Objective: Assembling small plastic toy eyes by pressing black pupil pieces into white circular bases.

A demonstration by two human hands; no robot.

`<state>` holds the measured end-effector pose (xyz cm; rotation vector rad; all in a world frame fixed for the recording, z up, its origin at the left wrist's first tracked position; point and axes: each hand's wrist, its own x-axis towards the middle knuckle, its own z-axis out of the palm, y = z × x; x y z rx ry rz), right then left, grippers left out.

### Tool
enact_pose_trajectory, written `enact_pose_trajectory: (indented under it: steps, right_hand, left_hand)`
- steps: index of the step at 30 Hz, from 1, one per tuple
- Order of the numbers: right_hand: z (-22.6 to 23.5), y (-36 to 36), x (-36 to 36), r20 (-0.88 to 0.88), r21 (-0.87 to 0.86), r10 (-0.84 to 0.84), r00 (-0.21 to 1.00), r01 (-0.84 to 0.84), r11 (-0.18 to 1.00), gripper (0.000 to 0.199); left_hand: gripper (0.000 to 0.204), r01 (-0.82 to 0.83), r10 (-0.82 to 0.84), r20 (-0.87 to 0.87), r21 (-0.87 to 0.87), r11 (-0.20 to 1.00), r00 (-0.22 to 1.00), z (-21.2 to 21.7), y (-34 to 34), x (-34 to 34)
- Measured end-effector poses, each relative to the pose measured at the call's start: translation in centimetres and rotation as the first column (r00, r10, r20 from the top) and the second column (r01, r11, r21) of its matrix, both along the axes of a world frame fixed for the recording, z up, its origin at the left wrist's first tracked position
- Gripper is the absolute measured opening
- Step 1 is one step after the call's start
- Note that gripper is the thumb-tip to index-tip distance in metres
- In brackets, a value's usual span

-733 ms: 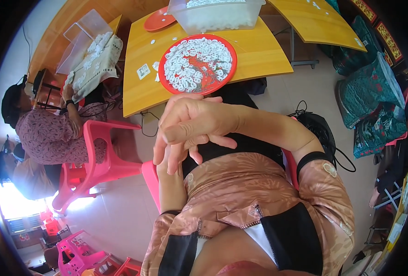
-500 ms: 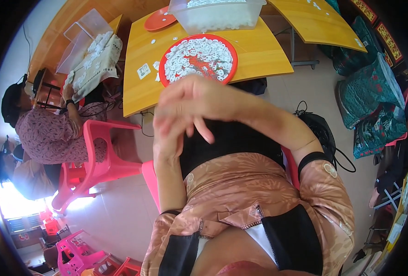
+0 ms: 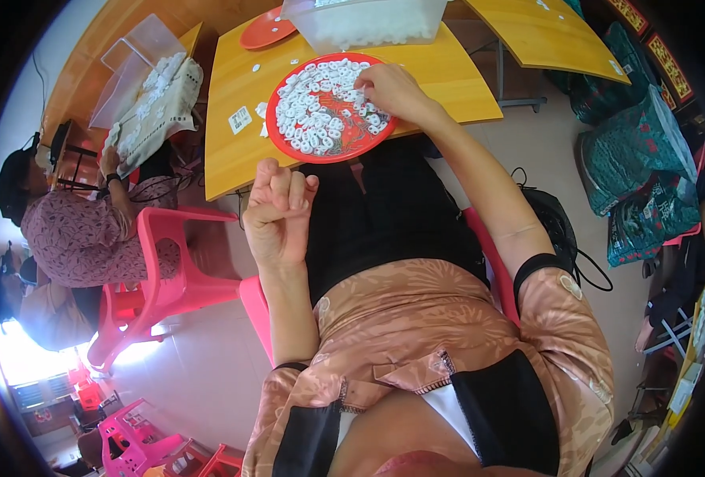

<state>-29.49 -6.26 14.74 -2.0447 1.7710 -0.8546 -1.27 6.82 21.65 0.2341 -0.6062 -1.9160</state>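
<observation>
A round red tray [image 3: 270, 131] near the table's front edge holds many small white ring-like pieces [image 3: 308, 99]. Thin silvery bits [image 3: 352, 135] lie among them toward the tray's right side. My right hand [image 3: 396, 89] reaches over the tray's right rim, its bent fingertips pinched on a small white ring-like piece. Closer to my body, my left hand [image 3: 281, 208] is raised just in front of the tray, its fingers curled in toward the palm. Whatever they hold, if anything, is too small or hidden to make out.
A clear plastic tub [image 3: 368, 28] of white pieces and an orange-red plate [image 3: 266, 28] stand farther back on the yellow table [image 3: 227, 159]. To the left, another person [image 3: 90, 230] works beside a pink chair [image 3: 157, 246]. Green bags [image 3: 635, 163] sit at the right.
My hands were together in front of the tray and have parted. The right hand has moved up and right into the white pieces; the left stays nearer my body with its fingers curled.
</observation>
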Motion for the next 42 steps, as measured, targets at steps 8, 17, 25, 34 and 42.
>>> enact_pose_trajectory:
  steps: [8,17,25,34,42]
  right_hand:
    - [0.7,0.3,-0.4,-0.084,0.046,-0.07,0.994,0.074,0.996,0.019]
    - [0.7,-0.1,-0.2,0.055,-0.012,0.048,0.997,-0.048,0.999,0.019]
    - [-0.1,0.0,0.2,-0.098,0.033,0.017,0.995,-0.013,0.999,0.015]
    - [-1.6,0.1,1.2,-0.203,0.009,0.043,0.978,-0.042,0.999,0.013]
    - [-2.8,-0.2,2.4,-0.336,-0.076,0.0,0.942,-0.027,0.997,0.016]
  left_hand:
    - [0.048,-0.096,0.086,0.095,0.113,0.989,0.992,-0.2,-0.1,-0.2]
    - [0.047,-0.1,0.086,0.092,0.153,0.983,0.992,-0.4,-0.2,-0.3]
    - [0.045,-0.092,0.078,0.085,0.178,0.98,0.993,-0.6,-0.4,-0.2]
    - [0.045,-0.082,0.069,0.078,0.18,0.98,0.995,-0.7,-0.4,-0.2]
    - [0.044,-0.106,0.088,0.113,0.164,0.981,0.99,-1.3,-0.1,-0.4]
